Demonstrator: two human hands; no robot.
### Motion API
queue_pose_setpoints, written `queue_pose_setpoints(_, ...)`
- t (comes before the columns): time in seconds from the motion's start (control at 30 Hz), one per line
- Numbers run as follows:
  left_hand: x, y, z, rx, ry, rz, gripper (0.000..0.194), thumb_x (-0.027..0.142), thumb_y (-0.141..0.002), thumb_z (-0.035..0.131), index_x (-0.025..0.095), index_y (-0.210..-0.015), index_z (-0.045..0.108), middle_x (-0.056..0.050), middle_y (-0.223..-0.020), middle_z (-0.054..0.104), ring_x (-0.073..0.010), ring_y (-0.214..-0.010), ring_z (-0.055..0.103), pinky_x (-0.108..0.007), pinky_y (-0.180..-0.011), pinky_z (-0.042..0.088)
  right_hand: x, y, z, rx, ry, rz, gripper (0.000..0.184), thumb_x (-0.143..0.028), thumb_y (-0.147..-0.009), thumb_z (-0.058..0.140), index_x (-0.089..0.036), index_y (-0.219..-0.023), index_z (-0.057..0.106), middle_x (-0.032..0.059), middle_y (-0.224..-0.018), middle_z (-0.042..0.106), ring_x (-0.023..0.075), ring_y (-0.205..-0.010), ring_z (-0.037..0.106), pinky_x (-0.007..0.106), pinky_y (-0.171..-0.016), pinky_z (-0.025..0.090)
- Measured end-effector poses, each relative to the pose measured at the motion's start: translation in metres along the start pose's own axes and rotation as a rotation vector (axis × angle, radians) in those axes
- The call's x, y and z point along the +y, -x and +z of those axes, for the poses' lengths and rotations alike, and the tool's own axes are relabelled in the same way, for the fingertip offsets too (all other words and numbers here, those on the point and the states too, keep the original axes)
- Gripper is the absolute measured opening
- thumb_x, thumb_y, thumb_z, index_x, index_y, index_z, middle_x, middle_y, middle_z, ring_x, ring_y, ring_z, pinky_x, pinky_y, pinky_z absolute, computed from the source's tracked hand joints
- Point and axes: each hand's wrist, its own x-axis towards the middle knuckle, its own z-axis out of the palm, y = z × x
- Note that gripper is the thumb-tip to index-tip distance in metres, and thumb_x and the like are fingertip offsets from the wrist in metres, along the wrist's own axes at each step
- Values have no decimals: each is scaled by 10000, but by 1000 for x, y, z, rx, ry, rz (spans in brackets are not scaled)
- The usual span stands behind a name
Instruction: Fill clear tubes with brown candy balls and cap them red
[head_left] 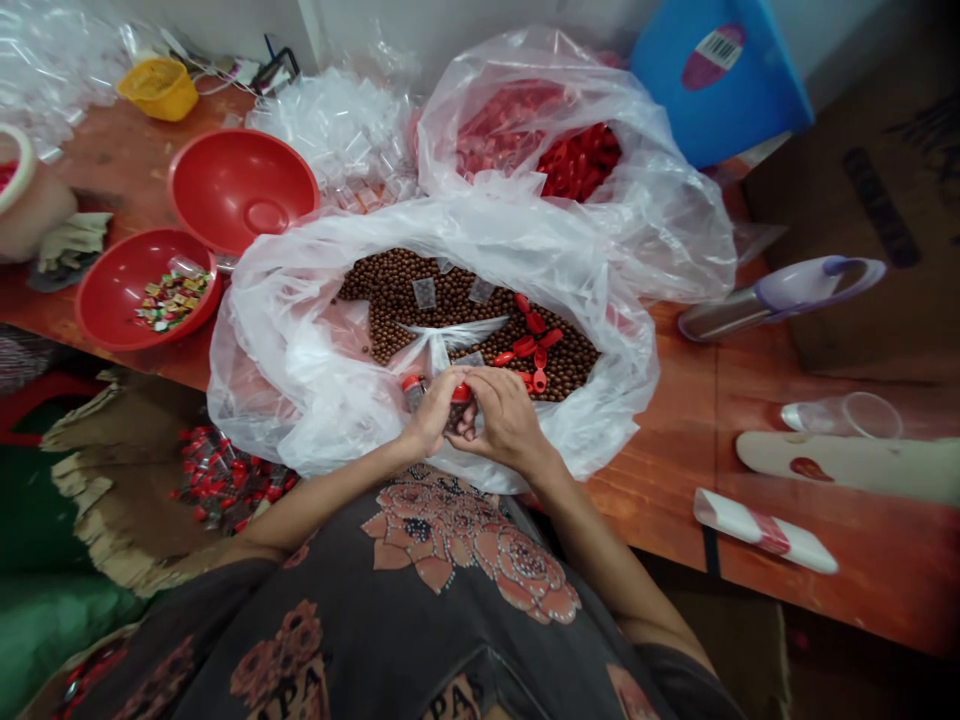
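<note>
Both hands meet at the near rim of a clear plastic bag (300, 300) filled with small round brown balls (405, 275). My left hand (433, 418) and my right hand (507, 412) are closed around a small clear container with a red cap (460, 393). The fingers partly cover its body. Just left of my left hand is another red-capped container (412, 384); whether that hand holds it too I cannot tell. Loose red caps (536, 345) and small clear containers (424, 292) lie on the balls.
Behind stands a bag of red caps (577, 160) beside a pile of clear containers (337, 120). Two red bowls (244, 185) are at left, one holding small wrapped pieces (172, 295). Filled red-capped containers (225, 480) lie in a cardboard box below. A flask (780, 295) lies at right.
</note>
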Motion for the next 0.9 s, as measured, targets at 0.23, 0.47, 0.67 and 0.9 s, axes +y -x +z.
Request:
queue_pose_setpoints(0.23,-10,9,-5,14,-60,66,455,411,-893,375,186,-1265,511,70,-493,486,-107,-347,412,-211,-372,364,-1,7,9,89,-16,-92,731,-424,-795,655,-165,-1408,352,167,-1190,618,339,-1247,539,553,-1024,440)
queue_pose_setpoints(0.47,64,-37,-47,108,-1077,299,307,244,-832,523,174,-1090,674,-37,-875,676,-172,-796,621,-282,-761,495,-6,17,10,-147,-34,74,766,-558,-801,676,-138,-1388,420,208,-1280,564,364,-1264,504,550,-1037,437)
queue_pose_setpoints(0.67,124,-112,-65,472,-1599,241,447,466,-900,536,99,-1136,634,-199,-1093,692,-315,-1054,636,-379,-901,462,-1,10,0,-242,-21,115,724,-572,-869,601,-152,-1436,437,196,-1268,584,341,-1179,544,524,-980,478)
queue_pose_setpoints(0.9,113,-132,-73,312,-1602,232,261,353,-825,673,187,-1025,680,-91,-1027,723,-244,-965,663,-292,-800,476,69,-3,-25,-26,126,485,338,-229,-970,419,-137,-1165,680,157,-1021,658,266,-940,621,427,-876,523)
